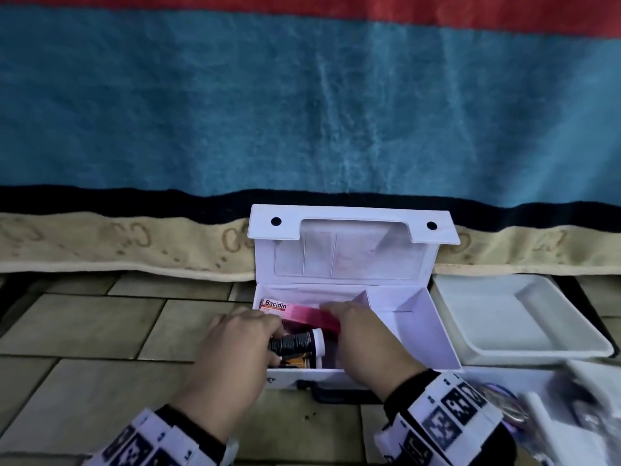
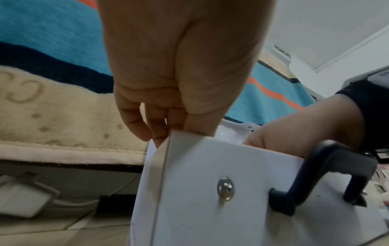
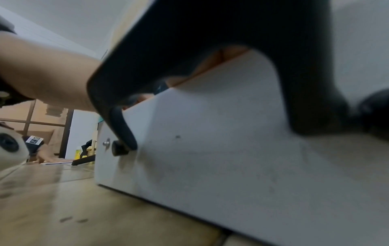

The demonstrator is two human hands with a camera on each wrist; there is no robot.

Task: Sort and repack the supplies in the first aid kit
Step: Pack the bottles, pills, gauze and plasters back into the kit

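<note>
Below, beige tiled floor (image 1: 84, 331), striped blanket (image 1: 302, 112) behind, left hand (image 1: 232, 348) gripping bottle (image 1: 299, 343), right hand (image 1: 366, 334) grip unclear.

One kit (image 1: 420, 334), one tray (image 1: 524, 317), perhaps three supplies (image 1: 299, 343) inside.
</note>
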